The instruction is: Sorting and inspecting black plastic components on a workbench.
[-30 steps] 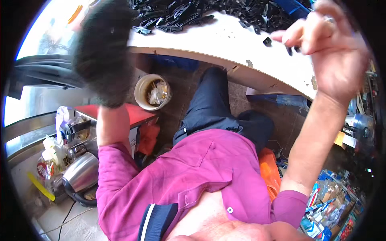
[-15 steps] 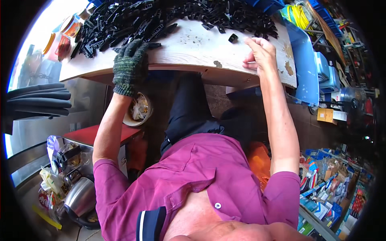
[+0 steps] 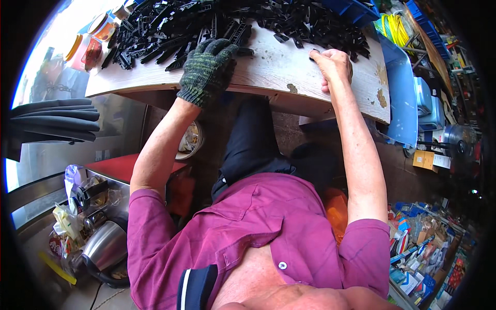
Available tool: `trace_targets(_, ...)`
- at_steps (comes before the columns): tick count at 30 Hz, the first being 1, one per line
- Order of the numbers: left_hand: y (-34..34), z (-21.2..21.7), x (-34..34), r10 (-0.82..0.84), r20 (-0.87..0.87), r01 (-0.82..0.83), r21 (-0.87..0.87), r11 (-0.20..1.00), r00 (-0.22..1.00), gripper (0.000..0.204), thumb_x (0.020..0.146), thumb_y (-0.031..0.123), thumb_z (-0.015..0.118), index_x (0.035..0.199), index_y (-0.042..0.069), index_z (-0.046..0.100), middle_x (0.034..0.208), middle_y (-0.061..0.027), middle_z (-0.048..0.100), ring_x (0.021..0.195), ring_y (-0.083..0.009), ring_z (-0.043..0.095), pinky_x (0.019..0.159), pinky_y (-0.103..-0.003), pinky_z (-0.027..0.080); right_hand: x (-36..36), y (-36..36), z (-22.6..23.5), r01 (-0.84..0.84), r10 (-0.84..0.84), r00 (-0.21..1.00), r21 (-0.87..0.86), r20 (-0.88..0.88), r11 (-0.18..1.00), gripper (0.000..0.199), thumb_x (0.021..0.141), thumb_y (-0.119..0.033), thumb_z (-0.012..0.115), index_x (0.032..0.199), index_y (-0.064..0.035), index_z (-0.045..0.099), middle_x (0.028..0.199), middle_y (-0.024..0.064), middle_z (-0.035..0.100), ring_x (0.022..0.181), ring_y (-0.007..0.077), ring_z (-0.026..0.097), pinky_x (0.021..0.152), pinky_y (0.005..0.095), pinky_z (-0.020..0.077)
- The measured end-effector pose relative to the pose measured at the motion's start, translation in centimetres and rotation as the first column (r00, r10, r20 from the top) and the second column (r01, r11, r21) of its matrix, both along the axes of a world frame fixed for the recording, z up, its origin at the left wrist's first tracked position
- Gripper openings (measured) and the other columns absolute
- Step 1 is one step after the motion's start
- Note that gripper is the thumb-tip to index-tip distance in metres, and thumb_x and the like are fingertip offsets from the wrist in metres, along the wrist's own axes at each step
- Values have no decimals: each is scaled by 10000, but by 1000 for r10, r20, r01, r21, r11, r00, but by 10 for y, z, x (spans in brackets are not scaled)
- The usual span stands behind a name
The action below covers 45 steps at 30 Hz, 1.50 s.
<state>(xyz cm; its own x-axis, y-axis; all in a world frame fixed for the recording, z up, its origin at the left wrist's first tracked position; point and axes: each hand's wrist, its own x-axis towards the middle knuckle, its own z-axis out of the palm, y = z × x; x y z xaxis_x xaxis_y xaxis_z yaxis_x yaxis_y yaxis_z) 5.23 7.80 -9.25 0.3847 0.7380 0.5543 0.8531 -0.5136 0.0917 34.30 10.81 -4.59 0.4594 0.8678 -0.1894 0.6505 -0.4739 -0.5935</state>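
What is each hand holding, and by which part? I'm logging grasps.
The gloved left hand lies on the black plastic pieces at the table edge. The bare right hand pinches one small black piece; the exact hold cannot be told.

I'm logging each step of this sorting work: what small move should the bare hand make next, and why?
Probably pinch and lift the black part under its fingertips: the right hand rests on the bare table touching it, while the gloved left hand lies at the pile.

Gloved left hand [image 3: 206, 67] and bare right hand [image 3: 333, 64] rest on the table [image 3: 279, 67] — beside black plastic parts [image 3: 170, 26].
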Motion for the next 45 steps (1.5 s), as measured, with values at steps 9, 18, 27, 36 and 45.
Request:
trace_targets(9,15,-3,20,-139,20,140,-32,990,990,290,861,172,634,1147,149,677,1168,-93,658,1092,-318,610,920,-450,493,2,0,0,21,-21,998,-7,-54,1000,361,813,-390,756,1008,-89,717,595,31,595,430,139,558,379,297,500)
trace_targets(18,9,5,32,-177,-55,171,-104,980,983,307,898,174,633,1193,92,653,1160,-125,669,1093,-338,609,937,-458,479,0,2,2,30,-30,999,1,-24,1000,400,825,-414,762,1059,-97,691,634,33,608,434,137,560,373,297,495)
trace_targets(27,6,3,47,-140,124,138,26,990,982,293,913,198,647,1184,91,665,1117,-129,685,1025,-332,639,900,-450,505,-2,12,-1,56,-55,998,-33,17,998,353,839,-400,720,1049,-117,699,737,76,678,476,185,624,415,335,537)
trace_targets(36,-6,-8,60,-154,439,69,205,976,885,208,852,99,707,1056,68,681,991,-141,699,927,-355,656,802,-442,529,6,4,-3,66,-66,989,-2,-129,998,336,867,-347,722,1098,-105,695,642,28,611,446,137,585,364,299,501)
trace_targets(45,-21,-8,73,-132,600,113,70,991,789,214,832,88,724,1042,58,693,989,-145,705,938,-348,662,826,-430,530,2,4,0,91,-90,985,-5,-146,996,281,873,-325,709,1056,-112,706,626,21,605,444,140,583,366,308,493)
